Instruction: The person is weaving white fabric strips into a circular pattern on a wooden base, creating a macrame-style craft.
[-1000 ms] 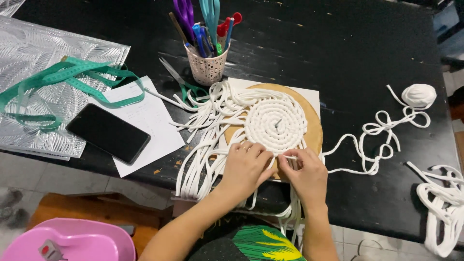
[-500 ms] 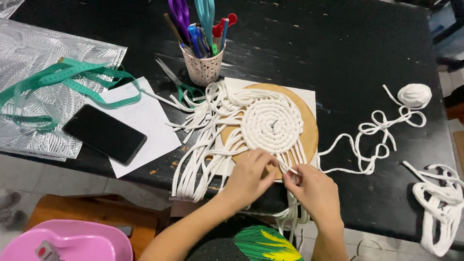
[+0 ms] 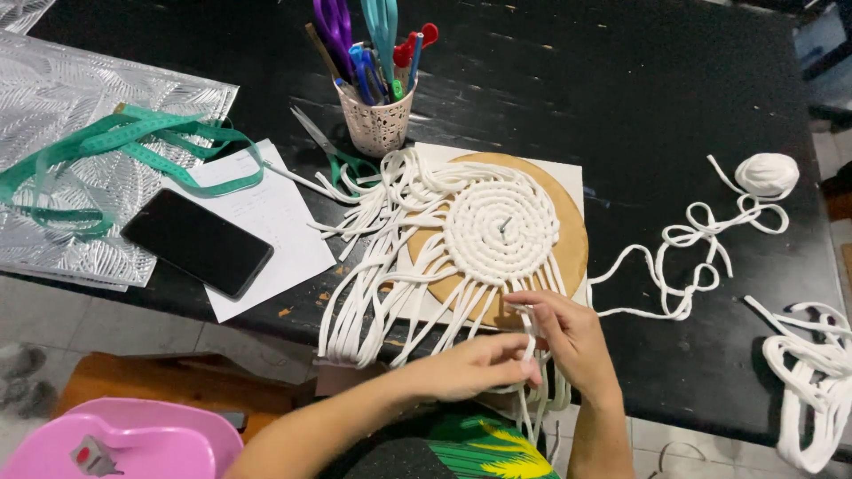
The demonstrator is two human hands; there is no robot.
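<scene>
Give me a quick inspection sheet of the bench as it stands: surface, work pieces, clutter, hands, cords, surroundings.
Surface: black scuffed wooden table, small crumbs near its front edge.
Job's things: white coiled cord spiral on a round brown board; loose white cord strands fan off left and front.
Clutter: black phone on white paper sheet, green measuring tape, silver embossed sheet, patterned cup of scissors and pens.
Hands: left hand and right hand both pinch strands at the spiral's front edge.
Cords: white cord trail runs right to a small white ball; another white cord bundle at the right edge.
Surroundings: pink plastic seat, grey floor.
</scene>
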